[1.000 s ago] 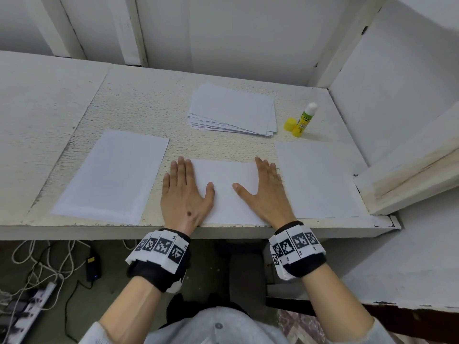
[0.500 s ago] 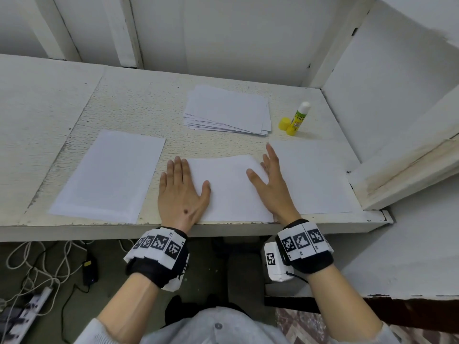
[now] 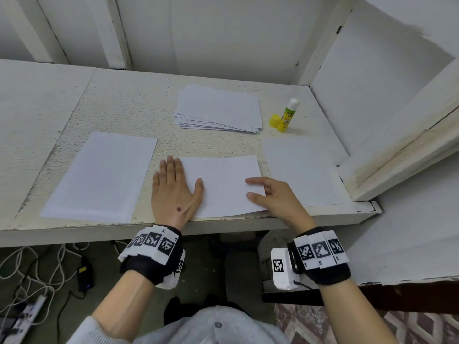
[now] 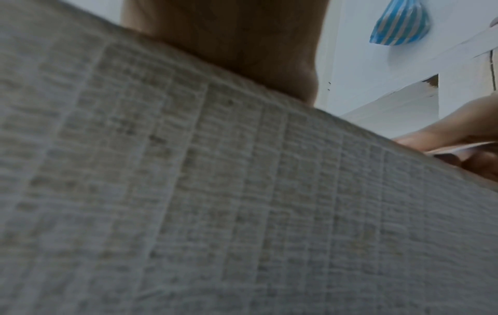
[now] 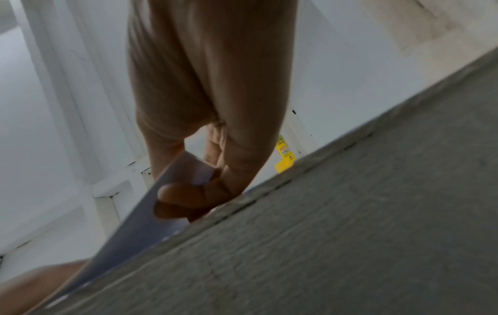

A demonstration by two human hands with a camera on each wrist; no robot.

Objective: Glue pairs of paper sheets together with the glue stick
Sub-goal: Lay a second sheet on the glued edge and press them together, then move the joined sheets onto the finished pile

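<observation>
**Right hand pinches the near corner of the middle sheet while the left lies flat**

The rough, white-painted wooden table carries everything. On its left part lies a large white paper sheet, flat. A second white sheet lies flat on the right part. Between them, at the near edge, sits the middle white paper sheet. Behind it, toward the wall, rests a loose stack of white paper sheets.

The left hand lies palm down, fingers straight and together, thumb spread. It rests across the middle sheet's left edge, partly on the table, and grips nothing.

The right hand is at that sheet's near right corner. The right wrist view shows its fingers curled under the paper with the thumb above, pinching the corner, which is lifted slightly off the table edge.

The yellow-and-green glue stick stands uncapped to the right of the stack, its white tip exposed. Its small yellow cap sits just beside its base, on the left.
</observation>
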